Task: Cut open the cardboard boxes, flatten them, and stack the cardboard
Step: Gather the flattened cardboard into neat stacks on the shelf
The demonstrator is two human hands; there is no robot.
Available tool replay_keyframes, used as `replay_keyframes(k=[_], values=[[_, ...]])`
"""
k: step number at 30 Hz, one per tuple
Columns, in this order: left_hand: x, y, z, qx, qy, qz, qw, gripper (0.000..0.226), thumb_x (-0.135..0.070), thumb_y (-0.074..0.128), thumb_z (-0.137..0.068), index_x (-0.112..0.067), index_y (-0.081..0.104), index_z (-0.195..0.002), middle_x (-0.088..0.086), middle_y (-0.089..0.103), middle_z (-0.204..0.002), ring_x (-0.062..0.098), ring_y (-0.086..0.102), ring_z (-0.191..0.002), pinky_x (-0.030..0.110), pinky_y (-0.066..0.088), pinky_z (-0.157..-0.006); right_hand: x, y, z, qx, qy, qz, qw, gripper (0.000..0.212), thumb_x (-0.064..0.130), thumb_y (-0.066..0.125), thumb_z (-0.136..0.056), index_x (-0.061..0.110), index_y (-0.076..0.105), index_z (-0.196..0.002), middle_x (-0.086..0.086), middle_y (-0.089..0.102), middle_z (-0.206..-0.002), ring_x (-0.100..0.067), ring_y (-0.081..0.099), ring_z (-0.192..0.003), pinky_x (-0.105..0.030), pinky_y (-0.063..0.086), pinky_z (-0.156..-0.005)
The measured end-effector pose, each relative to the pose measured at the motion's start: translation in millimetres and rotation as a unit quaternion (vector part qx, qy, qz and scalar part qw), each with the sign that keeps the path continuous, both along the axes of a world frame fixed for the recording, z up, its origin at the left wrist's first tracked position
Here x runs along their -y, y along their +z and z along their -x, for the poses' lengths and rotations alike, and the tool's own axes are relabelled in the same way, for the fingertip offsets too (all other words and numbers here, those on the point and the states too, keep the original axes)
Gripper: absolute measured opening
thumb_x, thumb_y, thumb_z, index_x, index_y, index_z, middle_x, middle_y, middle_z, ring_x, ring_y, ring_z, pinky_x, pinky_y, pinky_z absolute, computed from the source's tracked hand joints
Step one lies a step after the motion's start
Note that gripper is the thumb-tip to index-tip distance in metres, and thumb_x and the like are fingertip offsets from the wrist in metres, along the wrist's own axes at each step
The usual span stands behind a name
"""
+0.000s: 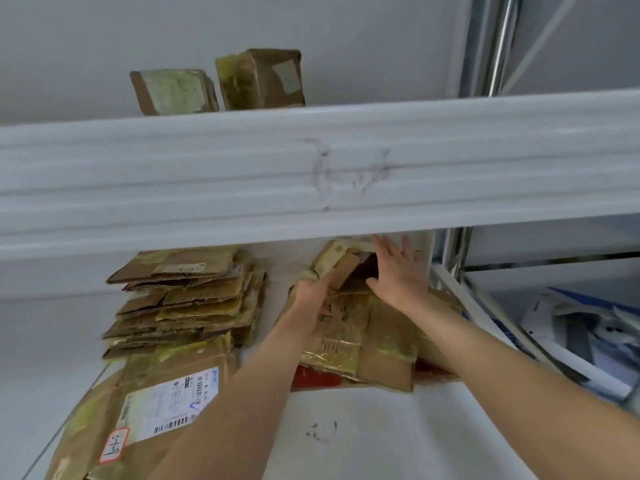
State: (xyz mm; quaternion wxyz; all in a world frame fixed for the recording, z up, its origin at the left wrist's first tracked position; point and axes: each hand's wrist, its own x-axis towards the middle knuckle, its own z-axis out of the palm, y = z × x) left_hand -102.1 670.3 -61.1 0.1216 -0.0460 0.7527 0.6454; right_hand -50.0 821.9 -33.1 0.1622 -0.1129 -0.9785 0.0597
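Flattening step in hand: right hand (pixel 401 277), fingers spread flat, is pressing the half-collapsed brown taped cardboard box (pixel 341 268) onto the right-hand flattened cardboard pile (pixel 381 341) on the lower white shelf (pixel 346 427). Left hand (pixel 311 289) is gripping its flap. Next, probably: push it fully flat and square the edges. Two sealed brown boxes (pixel 173 91) are waiting on the shelf above, contents unseen.

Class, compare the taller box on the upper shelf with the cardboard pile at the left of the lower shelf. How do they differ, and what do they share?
The taller box still holds its closed box shape; the cardboard pile is flattened sheets. The taller box is one piece standing up; the cardboard pile is many layers lying stacked. Both are brown cardboard with yellowish tape.
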Motion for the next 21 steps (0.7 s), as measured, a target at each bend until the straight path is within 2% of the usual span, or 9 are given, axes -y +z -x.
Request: replay_keyframes(k=[2,4,7,9,12,15,17,19,21], values=[[-8.0,-1.1,3.6,0.06,0.002,-0.101,0.993,0.054,-0.043,0.068,-0.085,-0.012,0.053,-0.126,0.005,0.056,-0.112,0.022,0.058,-0.091,0.035,0.056,-0.074,-3.9,-4.5,8.5,0.038,0.005,-0.028,0.999,0.078,0.041,0.056,-0.093,0.026,0.008,-0.154,-0.004,0.024,-0.158,-0.032,0.008,-0.147,-0.051,0.01,-0.117],[-11.6,-0.5,7.5,0.091,0.013,-0.17,0.981,0.045,-0.042,0.073,-0.081,-0.017,0.058,-0.115,0.005,0.057,-0.106,0.022,0.059,-0.09,0.03,0.057,-0.064,-7.1,-12.3,10.5,0.055,0.007,-0.024,0.998,0.062,0.033,0.053,-0.094,0.031,0.025,-0.15,-0.005,0.034,-0.151,-0.031,0.02,-0.144,-0.051,0.013,-0.118],[-12.8,-0.3,14.0,0.109,0.035,-0.205,0.972,0.05,-0.049,0.075,-0.076,-0.017,0.058,-0.111,0.009,0.061,-0.107,0.022,0.061,-0.089,0.026,0.052,-0.054,-15.1,-22.8,4.5,0.044,0.008,-0.013,0.999,0.052,0.02,0.047,-0.095,0.035,0.038,-0.144,-0.006,0.04,-0.141,-0.029,0.031,-0.135,-0.045,0.023,-0.115],[-13.8,3.0,14.3,0.112,0.038,-0.203,0.972,0.047,-0.049,0.075,-0.076,-0.014,0.059,-0.104,0.011,0.063,-0.103,0.022,0.063,-0.082,0.026,0.052,-0.053,-18.9,-25.4,-1.0,-0.009,0.02,-0.013,1.0,0.052,0.02,0.047,-0.094,0.034,0.039,-0.144,-0.006,0.044,-0.136,-0.027,0.035,-0.13,-0.041,0.028,-0.112],[-15.2,14.1,15.2,0.096,0.034,-0.247,0.964,0.028,-0.027,0.071,-0.086,-0.009,0.058,-0.102,0.012,0.061,-0.095,0.023,0.062,-0.076,0.029,0.055,-0.054,-13.5,-20.4,-9.4,-0.111,0.063,-0.016,0.992,0.049,0.015,0.049,-0.093,0.03,0.047,-0.14,-0.004,0.048,-0.131,-0.025,0.038,-0.126,-0.04,0.03,-0.111],[-7.2,32.7,12.9,0.049,0.021,-0.275,0.96,0.019,-0.008,0.056,-0.095,-0.006,0.052,-0.112,0.015,0.057,-0.107,0.026,0.061,-0.083,0.036,0.058,-0.056,-3.7,-15.3,-17.1,-0.1,0.102,0.008,0.99,0.046,0.009,0.047,-0.094,0.03,0.054,-0.135,-0.002,0.049,-0.134,-0.025,0.036,-0.13,-0.041,0.026,-0.113],[4.5,42.0,10.2,0.006,0.032,-0.257,0.966,0.036,-0.005,0.053,-0.096,-0.004,0.046,-0.131,0.017,0.055,-0.116,0.025,0.062,-0.083,0.032,0.058,-0.052,1.3,-10.5,-23.4,-0.105,0.077,0.071,0.989,0.042,0.014,0.044,-0.097,0.031,0.053,-0.134,-0.002,0.049,-0.136,-0.026,0.037,-0.131,-0.043,0.029,-0.112],[21.1,49.1,4.9,-0.009,0.043,-0.26,0.965,0.044,-0.004,0.052,-0.096,-0.006,0.041,-0.138,0.017,0.055,-0.121,0.024,0.062,-0.086,0.032,0.057,-0.058,4.1,-0.9,-28.7,-0.168,0.009,0.153,0.974,0.041,0.03,0.045,-0.098,0.026,0.046,-0.139,-0.007,0.045,-0.141,-0.029,0.039,-0.133,-0.046,0.036,-0.109],[44.3,54.0,-3.2,-0.014,0.042,-0.27,0.962,0.037,-0.004,0.051,-0.096,-0.006,0.046,-0.133,0.017,0.054,-0.122,0.027,0.06,-0.094,0.034,0.059,-0.061,9.2,15.0,-32.5,-0.172,-0.051,0.267,0.947,0.069,0.052,0.053,-0.091,0.02,0.029,-0.148,-0.009,0.034,-0.15,-0.03,0.035,-0.137,-0.048,0.037,-0.109]])
